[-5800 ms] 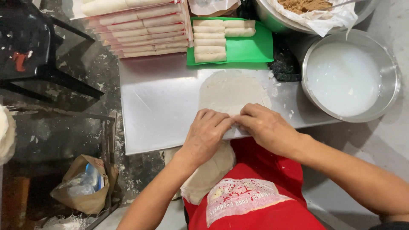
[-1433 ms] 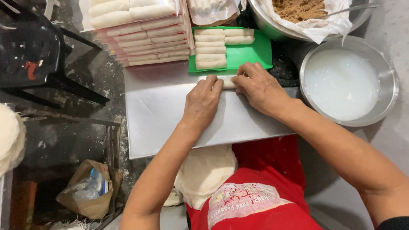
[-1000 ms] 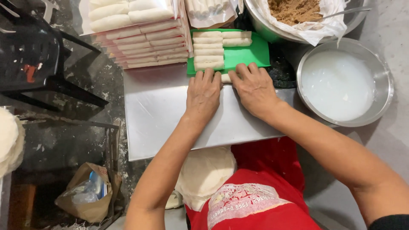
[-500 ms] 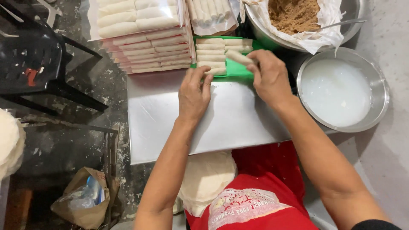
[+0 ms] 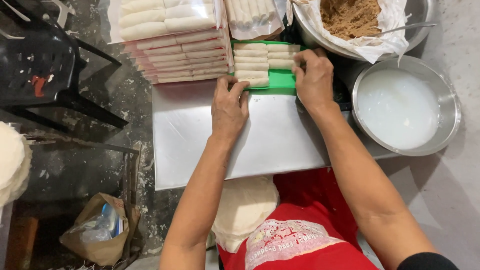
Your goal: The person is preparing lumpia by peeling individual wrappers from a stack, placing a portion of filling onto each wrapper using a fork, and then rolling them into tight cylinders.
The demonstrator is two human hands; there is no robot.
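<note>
The left hand [image 5: 229,106] lies palm down at the far edge of the white board [image 5: 200,145] on the desk, fingers bent, their tips pressed against the nearest roll [image 5: 254,81] at the near rim of the green tray [image 5: 282,79]. It does not enclose the roll; the fingertips meet its near side only. The right hand [image 5: 314,76] rests over the tray's right part, fingers curled onto the end of the lowest roll in the right column [image 5: 281,64]. Whether it pinches that roll or merely steadies it cannot be told, since the palm hides the contact.

Governing relation: the rolls lie with their long axes running left to right, square to both forearms. The left column of rolls sits directly beyond the left fingertips; the right column sits just left of the right fingers. The bare green strip of tray lies between the two hands, closer to the right one.

Surroundings: stacked trays of finished rolls [image 5: 170,40] stand to the far left, touching the tray's corner. A lined basin of brown filling [image 5: 352,17] stands beyond the right hand, and a metal bowl of white liquid [image 5: 400,107] sits to its right. A stack of round wrappers [image 5: 245,210] lies at the person's lap, below the board.
</note>
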